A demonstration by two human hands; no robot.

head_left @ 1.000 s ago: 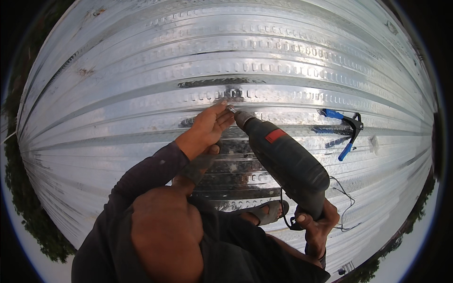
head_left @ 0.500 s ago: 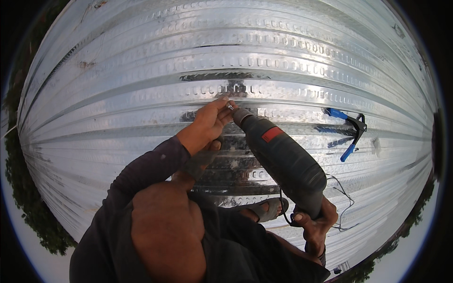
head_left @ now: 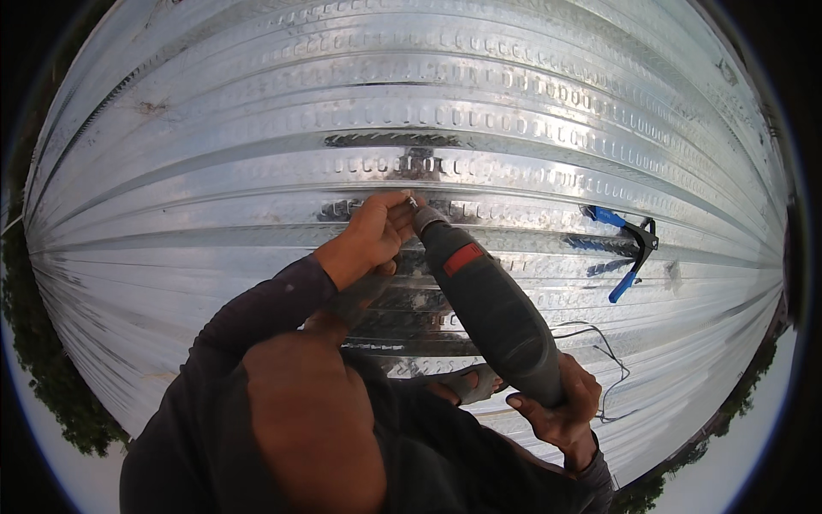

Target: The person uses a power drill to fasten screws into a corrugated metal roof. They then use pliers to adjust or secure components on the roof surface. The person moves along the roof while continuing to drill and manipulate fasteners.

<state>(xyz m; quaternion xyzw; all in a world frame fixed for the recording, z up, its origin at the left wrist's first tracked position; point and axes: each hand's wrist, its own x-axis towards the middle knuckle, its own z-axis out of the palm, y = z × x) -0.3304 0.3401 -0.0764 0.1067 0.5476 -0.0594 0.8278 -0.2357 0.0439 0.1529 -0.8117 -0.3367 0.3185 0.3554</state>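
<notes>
A dark power drill (head_left: 492, 313) with a red label slants across the middle, its nose up and to the left. My right hand (head_left: 567, 404) is wrapped round its rear grip at the lower right. At the drill's nose my left hand (head_left: 375, 230) pinches a small metal screw (head_left: 413, 203) between thumb and fingers. The screw lines up with the nose, just above the ribbed metal decking (head_left: 282, 167). Whether its point touches the metal I cannot tell. The drill's trigger is hidden behind my right hand.
On the decking to the right lies a tool with blue handles and a black body (head_left: 638, 244). A thin dark cord (head_left: 610, 355) loops beside my right hand. My sandalled foot (head_left: 473, 384) rests on the metal below the drill. Trees (head_left: 64, 411) show past the decking's edge.
The drill and my right hand have shifted left and the drill stands a little steeper. My left hand has moved slightly down, still pinching the screw at the nose.
</notes>
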